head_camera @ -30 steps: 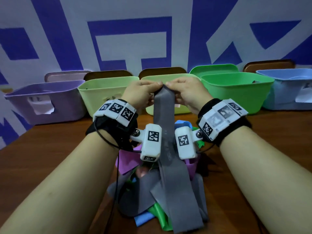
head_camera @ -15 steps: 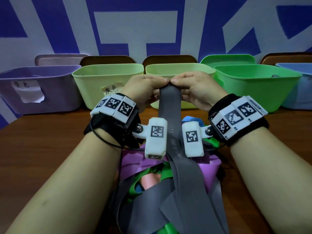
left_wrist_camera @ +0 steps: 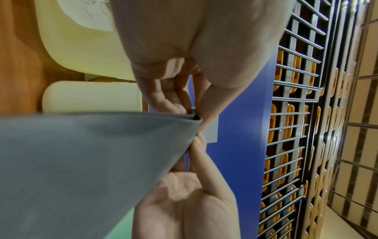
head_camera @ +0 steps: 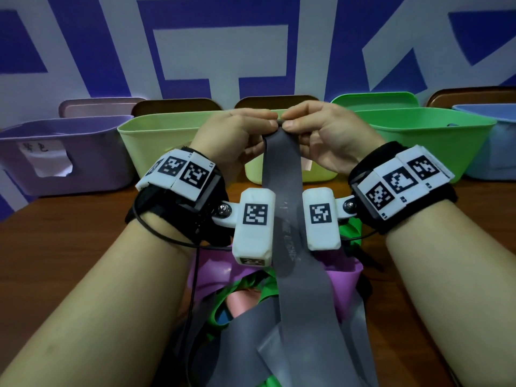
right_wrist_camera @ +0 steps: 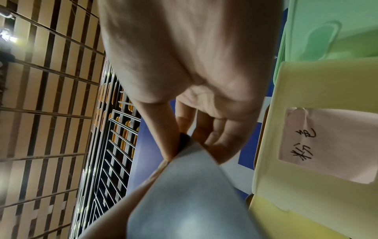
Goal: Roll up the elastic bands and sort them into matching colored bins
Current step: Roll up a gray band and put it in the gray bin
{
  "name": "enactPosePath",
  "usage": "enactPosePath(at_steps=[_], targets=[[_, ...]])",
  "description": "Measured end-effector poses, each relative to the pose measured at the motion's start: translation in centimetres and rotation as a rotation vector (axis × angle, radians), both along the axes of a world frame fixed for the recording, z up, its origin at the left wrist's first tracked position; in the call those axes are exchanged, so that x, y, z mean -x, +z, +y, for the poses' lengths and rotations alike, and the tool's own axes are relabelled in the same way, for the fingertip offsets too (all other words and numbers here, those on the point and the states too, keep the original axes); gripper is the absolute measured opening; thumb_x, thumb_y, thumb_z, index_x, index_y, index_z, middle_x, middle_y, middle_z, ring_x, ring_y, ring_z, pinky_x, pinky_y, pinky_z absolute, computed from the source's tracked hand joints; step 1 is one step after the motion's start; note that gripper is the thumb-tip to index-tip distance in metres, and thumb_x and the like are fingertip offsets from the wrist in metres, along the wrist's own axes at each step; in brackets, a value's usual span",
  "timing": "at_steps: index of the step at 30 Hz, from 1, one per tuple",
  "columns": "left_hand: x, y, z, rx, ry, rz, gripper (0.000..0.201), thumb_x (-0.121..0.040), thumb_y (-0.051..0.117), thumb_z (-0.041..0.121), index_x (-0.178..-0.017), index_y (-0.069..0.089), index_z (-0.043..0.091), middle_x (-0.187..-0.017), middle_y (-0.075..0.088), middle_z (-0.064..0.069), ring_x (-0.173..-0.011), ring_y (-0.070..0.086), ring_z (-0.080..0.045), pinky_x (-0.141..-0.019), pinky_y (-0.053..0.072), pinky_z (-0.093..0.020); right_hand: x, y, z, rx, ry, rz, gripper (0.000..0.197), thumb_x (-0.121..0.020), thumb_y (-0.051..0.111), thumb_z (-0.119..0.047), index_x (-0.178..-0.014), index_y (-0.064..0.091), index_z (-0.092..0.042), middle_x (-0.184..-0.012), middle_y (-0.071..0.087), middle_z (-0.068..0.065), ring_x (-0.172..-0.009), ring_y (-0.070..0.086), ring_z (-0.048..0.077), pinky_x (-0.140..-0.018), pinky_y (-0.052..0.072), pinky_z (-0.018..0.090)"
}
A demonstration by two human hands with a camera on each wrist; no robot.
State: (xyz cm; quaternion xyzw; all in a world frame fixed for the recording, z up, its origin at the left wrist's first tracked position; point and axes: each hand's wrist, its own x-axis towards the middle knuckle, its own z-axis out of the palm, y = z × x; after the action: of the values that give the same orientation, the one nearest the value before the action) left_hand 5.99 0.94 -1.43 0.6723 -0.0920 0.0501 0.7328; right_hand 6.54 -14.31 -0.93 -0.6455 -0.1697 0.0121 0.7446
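We pinch the top end of the grey band between thumbs and forefingers of both hands, the left hand and the right hand meeting knuckle to knuckle over its edge. In the left wrist view that edge is already folded over on itself into a small tight lip, so the roll looks just begun. From the grip the grey band hangs down between our wrists and runs into the pile of bands on the wooden table below it, where purple, green, pink and more grey strips lie tangled.

To roll well, we judge that both thumbs should turn the lip evenly, keeping the two side edges of the grey band square so the coil does not cone out. A light pull upward would keep the hanging length flat and free of the pile. The tail may drag other strips along; we should watch for that.

Behind the grey band stands a row of bins: the light green bin to its left carries a label we cannot read here.
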Motion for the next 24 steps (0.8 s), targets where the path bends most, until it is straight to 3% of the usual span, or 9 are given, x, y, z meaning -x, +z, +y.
enactPosePath(at_steps=[3, 7, 9, 12, 14, 17, 18, 22, 24], targets=[[0.12, 0.18, 0.11, 0.020, 0.035, -0.043, 0.016, -0.085, 0.063, -0.002, -0.089, 0.071, 0.011, -0.077, 0.071, -0.002, -0.070, 0.066, -0.009, -0.062, 0.050, -0.018, 0.24, -0.07, 0.04, 0.030, 0.037, -0.014, 0.012, -0.092, 0.055, -0.006, -0.088, 0.064, -0.013, -0.077, 0.064, 0.001, -0.069, 0.062, 0.011, -0.061, 0.052, 0.019], [0.18, 0.27, 0.49, 0.003, 0.037, -0.060, 0.017, -0.086, 0.062, -0.002, -0.091, 0.071, 0.011, -0.083, 0.072, -0.005, -0.077, 0.067, -0.012, -0.067, 0.051, -0.019, 0.31, -0.41, -0.01, 0.130, 0.069, -0.012, 0.014, -0.094, 0.056, -0.024, -0.096, 0.066, -0.015, -0.082, 0.066, 0.003, -0.076, 0.064, 0.014, -0.068, 0.053, 0.022], [0.28, 0.32, 0.48, -0.004, 0.032, -0.056, 0.016, -0.086, 0.061, -0.004, -0.094, 0.071, 0.007, -0.076, 0.071, -0.004, -0.068, 0.066, -0.008, -0.060, 0.049, -0.016, 0.28, -0.43, 0.17, 0.145, 0.046, -0.025, 0.013, -0.093, 0.058, -0.024, -0.094, 0.067, -0.014, -0.081, 0.066, 0.003, -0.074, 0.065, 0.014, -0.066, 0.054, 0.022], [0.51, 0.29, 0.23, -0.002, 0.025, -0.021, 0.014, -0.086, 0.060, -0.007, -0.091, 0.069, 0.004, -0.050, 0.059, 0.003, -0.043, 0.051, -0.002, -0.045, 0.041, -0.012, 0.15, -0.47, 0.40, 0.164, -0.028, -0.050, 0.009, -0.091, 0.060, -0.013, -0.086, 0.067, -0.011, -0.076, 0.064, 0.003, -0.068, 0.062, 0.013, -0.059, 0.052, 0.021], [0.63, 0.22, 0.20, -0.003, 0.006, -0.003, 0.014, -0.086, 0.060, -0.005, -0.090, 0.069, 0.005, -0.054, 0.058, 0.001, -0.048, 0.050, -0.005, -0.046, 0.042, -0.013, 0.14, -0.54, 0.41, 0.166, -0.038, -0.039, 0.009, -0.091, 0.060, -0.011, -0.084, 0.066, -0.010, -0.077, 0.063, 0.004, -0.069, 0.060, 0.014, -0.059, 0.051, 0.021], [0.45, 0.03, 0.35, 0.004, -0.028, 0.020, 0.016, -0.085, 0.061, -0.002, -0.090, 0.071, 0.010, -0.084, 0.061, -0.010, -0.077, 0.053, -0.017, -0.058, 0.046, -0.016, 0.22, -0.57, 0.45, 0.140, -0.048, -0.020, 0.008, -0.091, 0.059, -0.011, -0.089, 0.066, -0.009, -0.080, 0.061, 0.006, -0.072, 0.058, 0.015, -0.061, 0.050, 0.022], [0.43, -0.02, 0.33, 0.017, -0.033, 0.029, 0.016, -0.085, 0.061, -0.002, -0.090, 0.070, 0.011, -0.087, 0.059, -0.011, -0.079, 0.051, -0.019, -0.059, 0.044, -0.017, 0.19, -0.59, 0.49, 0.125, -0.051, -0.015, 0.008, -0.091, 0.058, -0.011, -0.091, 0.066, -0.008, -0.081, 0.062, 0.006, -0.073, 0.058, 0.015, -0.061, 0.050, 0.021], [0.73, -0.04, 0.00, 0.079, -0.044, 0.052, 0.021, -0.085, 0.055, -0.006, -0.087, 0.069, 0.010, -0.076, 0.062, -0.003, -0.070, 0.052, -0.011, -0.059, 0.041, -0.017, -0.10, -0.73, 0.62, 0.069, -0.046, 0.005, 0.016, -0.091, 0.057, -0.005, -0.104, 0.067, -0.006, -0.094, 0.066, 0.009, -0.087, 0.062, 0.020, -0.069, 0.053, 0.024], [0.82, -0.12, -0.09, 0.075, -0.047, 0.048, 0.024, -0.085, 0.052, -0.007, -0.085, 0.069, 0.010, -0.074, 0.066, -0.001, -0.067, 0.057, -0.009, -0.059, 0.044, -0.015, -0.12, -0.79, 0.73, 0.039, -0.030, 0.021, 0.017, -0.089, 0.055, -0.001, -0.100, 0.067, -0.008, -0.094, 0.067, 0.009, -0.090, 0.064, 0.021, -0.072, 0.054, 0.025]])
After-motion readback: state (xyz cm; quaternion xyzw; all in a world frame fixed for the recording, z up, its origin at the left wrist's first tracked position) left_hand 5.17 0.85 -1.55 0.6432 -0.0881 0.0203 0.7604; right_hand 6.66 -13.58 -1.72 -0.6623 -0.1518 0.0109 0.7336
